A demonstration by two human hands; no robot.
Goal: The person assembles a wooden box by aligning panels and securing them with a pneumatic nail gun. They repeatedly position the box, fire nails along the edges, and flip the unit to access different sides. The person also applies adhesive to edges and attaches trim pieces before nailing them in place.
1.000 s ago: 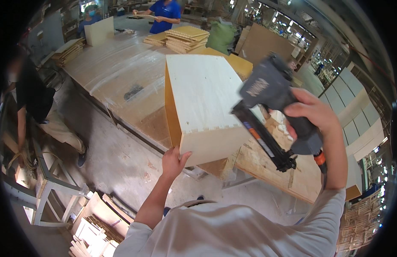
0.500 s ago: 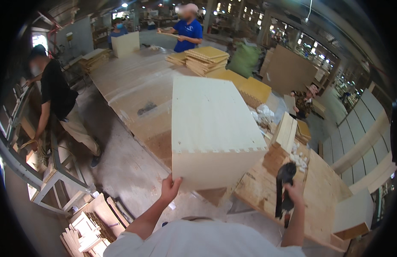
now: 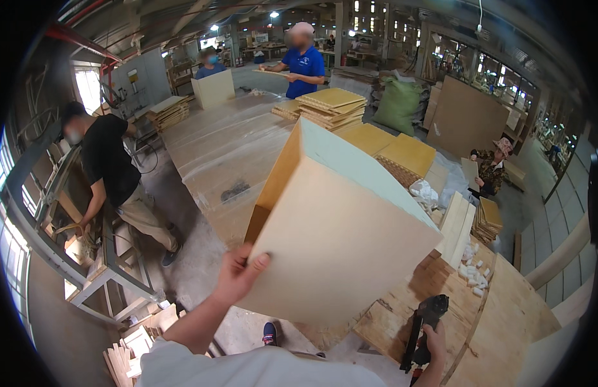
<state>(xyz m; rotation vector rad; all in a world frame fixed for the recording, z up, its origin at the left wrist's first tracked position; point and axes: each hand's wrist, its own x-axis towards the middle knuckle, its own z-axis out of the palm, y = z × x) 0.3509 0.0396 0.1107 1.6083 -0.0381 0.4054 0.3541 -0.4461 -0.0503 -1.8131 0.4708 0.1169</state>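
A pale wooden box with jointed corners is tilted in front of me, one broad side facing me and an open side turned left. My left hand grips its lower left edge, thumb on the outer face and fingers hidden behind the edge. At the lower right, my right hand is wrapped round the handle of a black nail gun. The tool is above the plywood bench, apart from the box.
Stacked yellow boards lie on the large table. White blocks and pale strips are on the right. A person in black works at a metal frame on the left. Others stand beyond the table, and one sits at right.
The box has tipped and turned in my left hand, so its open side now shows. My right hand has moved lower with the nail gun. The view has shifted.
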